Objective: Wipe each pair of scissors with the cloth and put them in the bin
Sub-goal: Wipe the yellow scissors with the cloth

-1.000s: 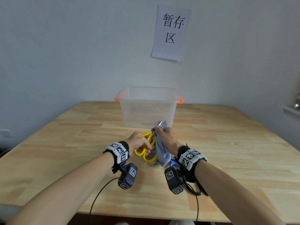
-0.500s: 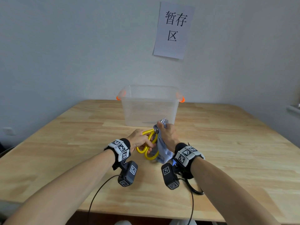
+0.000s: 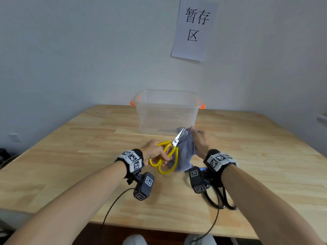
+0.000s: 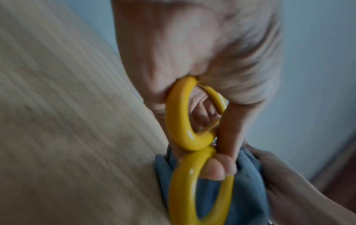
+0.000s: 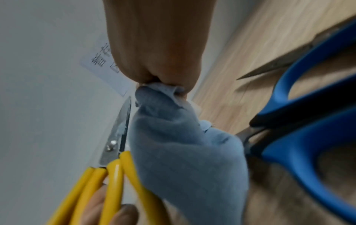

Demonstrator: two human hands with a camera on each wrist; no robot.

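Note:
My left hand [image 3: 155,153] grips the yellow-handled scissors [image 3: 169,153] by their loops [image 4: 181,115], blades pointing up and away toward the bin. My right hand [image 3: 200,141] pinches a grey-blue cloth [image 3: 184,154] bunched at its top [image 5: 159,88]; the cloth hangs just right of the bare steel blades [image 5: 122,126]. A clear plastic bin [image 3: 167,112] with orange handles stands behind the hands. Blue-handled scissors [image 5: 308,106] lie on the table under my right wrist.
The wooden table [image 3: 70,156] stretches wide to both sides of the hands. A paper sign [image 3: 194,27] hangs on the white wall above the bin. Black cables [image 3: 217,200] trail from the wrist cameras over the table's near edge.
My right hand has slid the cloth up and off the blades to their right, so the blades now show bare. The left hand keeps hold of the yellow handles.

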